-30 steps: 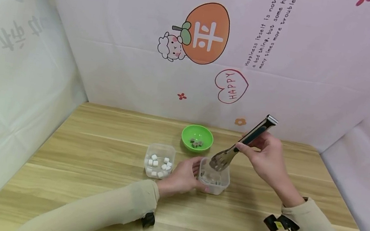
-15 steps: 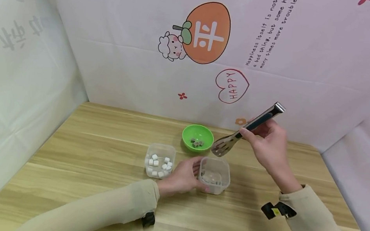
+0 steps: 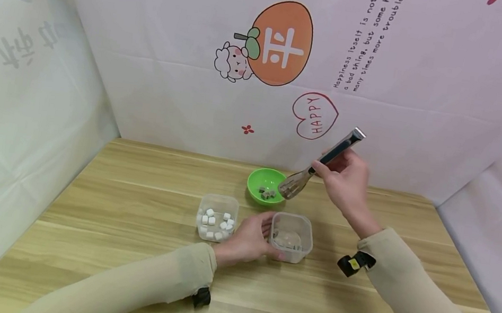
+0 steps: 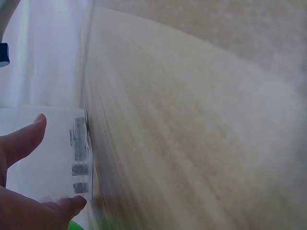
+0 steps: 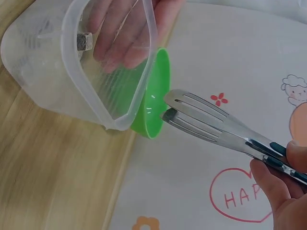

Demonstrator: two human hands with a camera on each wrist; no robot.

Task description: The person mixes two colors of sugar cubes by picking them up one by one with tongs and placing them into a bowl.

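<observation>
I make out two long sleeves in plain beige cloth on my head view. The left sleeve (image 3: 132,284) fills the lower left of the frame, lightly creased, and ends in a loose beige cuff (image 3: 203,262). Just below that I see a small, blocky black device (image 3: 201,297), its details too small for me to read. The right sleeve (image 3: 432,305) crosses the lower right in the same cloth. At its end I find a black wrist unit (image 3: 346,267) bearing a bright yellow patch (image 3: 353,263). Both the left hand (image 3: 246,239) and the right hand (image 3: 347,183) are bare.
</observation>
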